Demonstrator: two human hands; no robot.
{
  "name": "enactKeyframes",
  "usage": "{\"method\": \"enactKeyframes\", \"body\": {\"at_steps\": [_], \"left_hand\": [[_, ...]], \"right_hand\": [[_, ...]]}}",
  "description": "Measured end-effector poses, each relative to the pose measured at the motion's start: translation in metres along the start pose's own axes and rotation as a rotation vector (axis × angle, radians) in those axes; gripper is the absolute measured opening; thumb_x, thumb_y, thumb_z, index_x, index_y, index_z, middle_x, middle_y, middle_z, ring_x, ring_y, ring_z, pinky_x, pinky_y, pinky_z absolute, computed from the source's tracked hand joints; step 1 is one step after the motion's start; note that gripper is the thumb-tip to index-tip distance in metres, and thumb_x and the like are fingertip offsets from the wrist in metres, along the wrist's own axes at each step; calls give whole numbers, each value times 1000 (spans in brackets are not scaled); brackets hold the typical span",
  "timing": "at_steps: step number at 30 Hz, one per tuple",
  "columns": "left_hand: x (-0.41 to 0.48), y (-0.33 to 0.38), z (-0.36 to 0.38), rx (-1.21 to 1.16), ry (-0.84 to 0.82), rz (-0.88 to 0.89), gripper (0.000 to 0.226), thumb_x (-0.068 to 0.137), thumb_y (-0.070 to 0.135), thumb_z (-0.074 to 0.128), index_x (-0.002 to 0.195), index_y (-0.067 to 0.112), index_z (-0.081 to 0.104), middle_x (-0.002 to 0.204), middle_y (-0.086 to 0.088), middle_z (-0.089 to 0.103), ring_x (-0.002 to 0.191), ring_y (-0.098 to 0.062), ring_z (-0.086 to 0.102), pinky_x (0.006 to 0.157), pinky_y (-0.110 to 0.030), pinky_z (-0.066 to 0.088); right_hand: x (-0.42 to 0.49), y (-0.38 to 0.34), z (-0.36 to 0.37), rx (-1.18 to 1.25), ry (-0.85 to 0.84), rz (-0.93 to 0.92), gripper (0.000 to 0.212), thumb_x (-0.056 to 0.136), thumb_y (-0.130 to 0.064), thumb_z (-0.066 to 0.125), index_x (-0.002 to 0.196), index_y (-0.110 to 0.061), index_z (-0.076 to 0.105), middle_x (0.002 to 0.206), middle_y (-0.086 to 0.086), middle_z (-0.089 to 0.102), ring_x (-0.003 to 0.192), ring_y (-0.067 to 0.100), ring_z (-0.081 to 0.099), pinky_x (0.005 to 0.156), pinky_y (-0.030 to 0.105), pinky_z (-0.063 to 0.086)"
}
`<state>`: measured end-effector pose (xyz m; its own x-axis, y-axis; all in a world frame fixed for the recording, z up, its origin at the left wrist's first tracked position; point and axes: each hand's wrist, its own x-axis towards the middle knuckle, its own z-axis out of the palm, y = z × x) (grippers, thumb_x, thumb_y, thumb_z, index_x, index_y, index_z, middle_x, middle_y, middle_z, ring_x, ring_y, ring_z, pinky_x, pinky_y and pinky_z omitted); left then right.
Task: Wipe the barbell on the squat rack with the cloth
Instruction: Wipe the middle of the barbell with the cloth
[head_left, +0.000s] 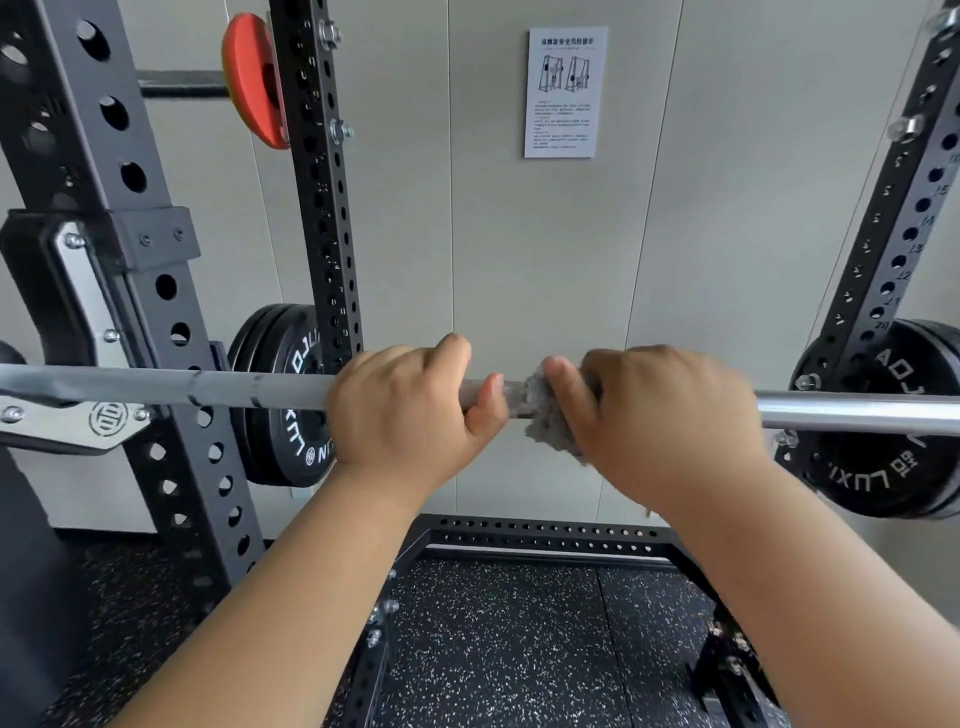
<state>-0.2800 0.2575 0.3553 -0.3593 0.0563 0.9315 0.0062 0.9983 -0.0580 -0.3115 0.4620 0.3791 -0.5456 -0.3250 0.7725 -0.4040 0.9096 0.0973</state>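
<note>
From the head view, a person is standing inside the squat rack (150, 291) and reaching both bare arms up to the barbell (156, 387), which is lying across the rack's hooks at about chest height. The left hand (405, 410) is wrapping its fingers and thumb around the bare shaft near its middle, apparently to stop the bar rolling. Just beside it, the right hand (660, 415) is clasping a grey cloth (545, 415) bunched around the shaft, so that the fabric is pressing on the steel all the way round. Black weight plates (280, 395) are hanging on storage pegs behind the bar at either side. A printed notice (565, 92) is showing on the wall (727, 208) behind, above the speckled floor (519, 649).
</note>
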Motion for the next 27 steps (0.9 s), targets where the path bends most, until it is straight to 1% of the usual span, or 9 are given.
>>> {"method": "enactKeyframes", "body": {"at_steps": [2, 4, 7, 10, 15, 19, 22, 25, 27], "left_hand": [[1, 2, -4, 10, -70, -18, 40, 91, 45, 44, 63, 17, 50, 49, 0, 49, 49, -30, 50, 56, -31, 28], [2, 3, -8, 6, -107, -21, 39, 92, 42, 44, 60, 20, 40, 49, 3, 41, 50, -28, 42, 58, -32, 24], [2, 3, -11, -4, -118, 7, 39, 95, 39, 42, 60, 22, 34, 52, 6, 34, 52, -25, 34, 58, -33, 22], [2, 4, -13, 1, -154, 7, 42, 97, 40, 38, 59, 22, 37, 51, 6, 36, 52, -25, 36, 57, -34, 30], [10, 17, -18, 39, -268, -63, 46, 97, 43, 32, 57, 21, 31, 49, 8, 34, 52, -27, 40, 59, -36, 38], [19, 40, -15, 64, -335, -8, 46, 96, 39, 31, 55, 23, 22, 45, 9, 24, 43, -24, 29, 52, -28, 21], [25, 53, -13, 80, -378, -33, 50, 100, 39, 27, 54, 20, 29, 46, 7, 33, 42, -12, 28, 49, -27, 15], [34, 69, -10, 49, -430, -61, 52, 102, 43, 25, 59, 17, 40, 55, 3, 47, 50, -15, 38, 51, -32, 26], [37, 78, -8, 94, -446, -104, 53, 102, 43, 25, 59, 16, 42, 56, 3, 48, 51, -20, 41, 53, -31, 28]], "right_hand": [[-4, -8, 8, 46, 59, -156, 54, 103, -62, 31, 80, -25, 63, 67, -5, 58, 59, 27, 56, 56, 32, 34], [-18, -7, 15, 76, 117, -275, 43, 104, -56, 41, 109, -23, 68, 90, -3, 64, 78, 28, 61, 71, 39, 44], [-35, 11, 18, 109, 140, -297, 42, 103, -47, 52, 131, -18, 64, 113, 0, 65, 98, 29, 61, 90, 43, 46], [-41, 36, 11, 149, 191, -139, 39, 104, -50, 49, 112, -18, 70, 99, -1, 66, 90, 29, 60, 85, 43, 45], [-26, 36, 4, 49, 151, 110, 57, 106, -60, 29, 75, -21, 58, 66, -4, 54, 67, 28, 52, 71, 40, 37], [-33, 30, 12, 112, 156, -90, 40, 108, -46, 37, 102, -25, 69, 92, -5, 67, 85, 27, 61, 83, 43, 44], [-45, 48, 13, 165, 198, -223, 33, 105, -40, 50, 124, -19, 68, 112, -2, 68, 100, 26, 62, 94, 43, 47], [-44, 75, 4, 157, 138, -69, 31, 102, -42, 46, 96, -21, 68, 87, -5, 66, 81, 23, 61, 82, 42, 48], [-31, 87, -2, 83, 101, 89, 40, 100, -43, 38, 70, -23, 54, 63, -6, 54, 61, 26, 54, 67, 39, 43]]}}
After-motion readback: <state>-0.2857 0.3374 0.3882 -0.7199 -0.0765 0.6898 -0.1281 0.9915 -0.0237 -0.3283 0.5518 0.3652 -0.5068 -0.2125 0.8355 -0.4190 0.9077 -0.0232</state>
